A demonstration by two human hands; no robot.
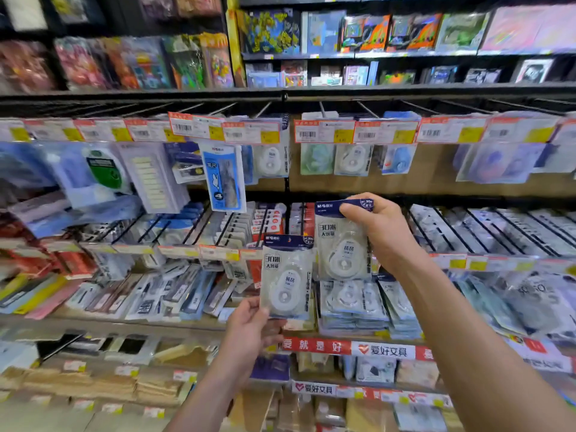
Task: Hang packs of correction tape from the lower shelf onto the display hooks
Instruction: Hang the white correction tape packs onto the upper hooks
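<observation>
Correction tape packs: left hand [249,325] pinches the lower pack [286,279], right hand [378,232] grips the raised pack [341,241].

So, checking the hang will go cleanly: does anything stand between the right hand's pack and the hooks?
Nothing visible does. The right hand holds the raised pack in front of the hooks. The left hand holds the lower pack, down to the left. Any hook behind the raised pack is hidden.

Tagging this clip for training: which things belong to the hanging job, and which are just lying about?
Job: left hand; left pack; right hand; right pack; stacked packs; display hooks.
Lying about: blue rabbit pack; price tags; picture boxes.
</observation>
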